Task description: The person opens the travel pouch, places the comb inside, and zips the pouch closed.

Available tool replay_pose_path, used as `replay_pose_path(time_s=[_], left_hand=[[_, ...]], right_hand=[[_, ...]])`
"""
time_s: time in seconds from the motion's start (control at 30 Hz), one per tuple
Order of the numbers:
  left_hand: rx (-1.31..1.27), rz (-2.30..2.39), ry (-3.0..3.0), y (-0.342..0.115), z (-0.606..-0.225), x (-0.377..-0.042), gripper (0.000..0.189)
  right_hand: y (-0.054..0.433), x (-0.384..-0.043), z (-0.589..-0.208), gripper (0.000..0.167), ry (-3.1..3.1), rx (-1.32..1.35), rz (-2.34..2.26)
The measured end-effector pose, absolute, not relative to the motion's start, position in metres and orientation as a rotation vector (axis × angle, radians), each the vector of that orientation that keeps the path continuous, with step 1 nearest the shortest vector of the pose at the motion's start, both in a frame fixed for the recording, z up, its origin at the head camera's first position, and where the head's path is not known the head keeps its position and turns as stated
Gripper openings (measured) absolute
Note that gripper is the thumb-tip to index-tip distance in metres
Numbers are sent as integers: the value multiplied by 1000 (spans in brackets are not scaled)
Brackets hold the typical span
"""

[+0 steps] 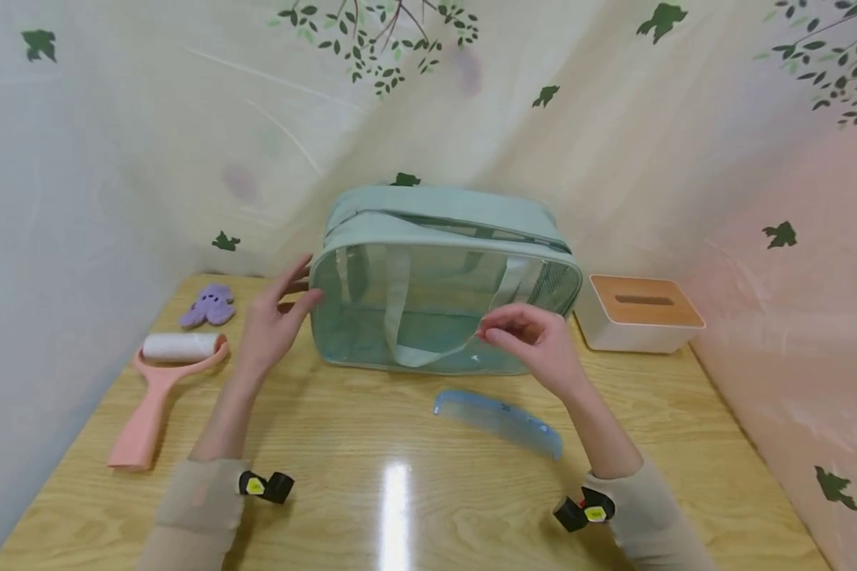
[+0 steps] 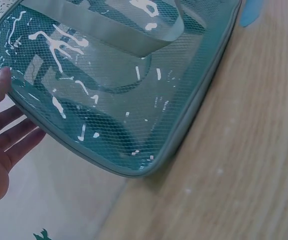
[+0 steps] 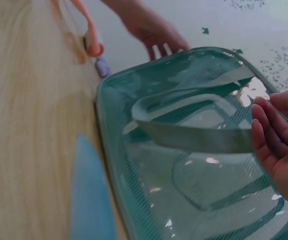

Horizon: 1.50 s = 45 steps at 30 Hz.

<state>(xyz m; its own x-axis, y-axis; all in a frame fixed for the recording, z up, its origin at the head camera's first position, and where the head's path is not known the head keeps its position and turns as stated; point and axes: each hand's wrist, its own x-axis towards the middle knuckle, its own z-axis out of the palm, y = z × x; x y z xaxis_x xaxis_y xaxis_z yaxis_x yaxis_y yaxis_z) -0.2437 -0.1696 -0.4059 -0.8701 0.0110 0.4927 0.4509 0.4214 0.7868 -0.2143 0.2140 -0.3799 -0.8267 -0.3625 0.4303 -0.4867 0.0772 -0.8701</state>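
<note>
A pale green transparent toiletry bag [image 1: 428, 297] stands upright at the back of the table, its top zip partly undone. My left hand [image 1: 274, 321] rests on the bag's left side, the thumb at the front rim and the other fingers fairly straight along the side; the left wrist view shows these fingers [image 2: 21, 142] partly behind the rim. At the bag's front, my right hand [image 1: 532, 341] pinches the hanging handle strap [image 3: 198, 137] with its fingertips. The strap's part behind the fingers is hidden. A blue comb [image 1: 500, 420] lies in front of the bag.
A pink lint roller [image 1: 150, 408] with a white roll lies at the left, below a purple plush octopus [image 1: 210, 305]. Right of the bag stands a white tissue box [image 1: 639, 337] with a wooden lid. A printed curtain [image 1: 471, 119] hangs behind the wooden table [image 1: 328, 476].
</note>
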Motion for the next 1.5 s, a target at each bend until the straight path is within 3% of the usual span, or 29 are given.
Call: replay_pose_path(time_s=[0.43,0.63,0.9,1.5], left_hand=[[-627,-1251,-2149,-169,-336,-260,45],[-670,-1149,-2250,-160,-306,-268,51],[-803,-1059,-2401,-141,-266,-290,34],[-982,-965,-2627,-116,-265,-322,21]], right_hand=[[243,-210,-423,26,-2567,970,1796],[252,-214,-439,41,-2727,1113,1636],[259,-216,-449,64,-2906,1228,1508],[270,-216,-455,82,-3131,1308,1129]])
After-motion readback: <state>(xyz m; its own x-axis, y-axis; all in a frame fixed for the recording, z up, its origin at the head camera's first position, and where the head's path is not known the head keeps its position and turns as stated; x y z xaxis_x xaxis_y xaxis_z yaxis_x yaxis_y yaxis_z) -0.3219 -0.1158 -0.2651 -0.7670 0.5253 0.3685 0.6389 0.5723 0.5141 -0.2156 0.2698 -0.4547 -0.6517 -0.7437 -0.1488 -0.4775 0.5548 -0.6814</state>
